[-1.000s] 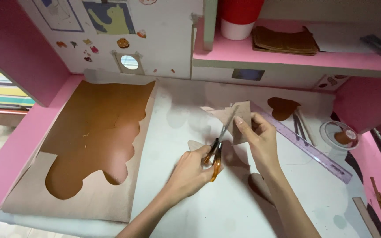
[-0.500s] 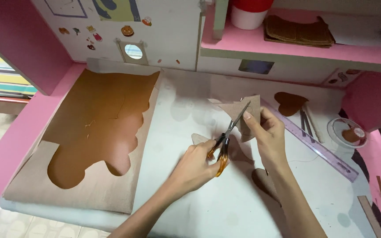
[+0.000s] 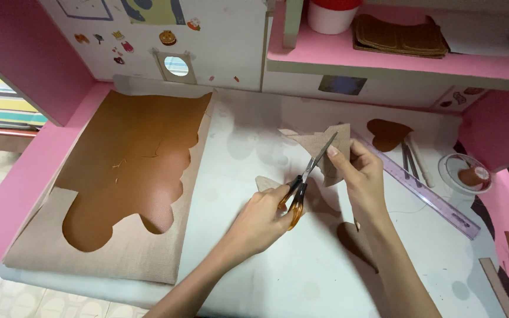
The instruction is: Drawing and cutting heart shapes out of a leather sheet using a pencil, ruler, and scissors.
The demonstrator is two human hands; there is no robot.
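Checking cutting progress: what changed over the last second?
Little: the left hand still works the orange-handled scissors into the small tan leather piece, which the right hand keeps pinched. Only the camera view drifted. The large brown leather sheet and purple ruler stayed put.

1. I read this as a home craft corner: a pink desk [image 3: 13, 194] with a pink shelf [image 3: 396, 59].
2. Stickers [image 3: 167, 37] dot the white back panel [image 3: 219, 35].
3. Cut leather sheet [image 3: 131, 171] and a ruler [image 3: 425, 191] lie about.
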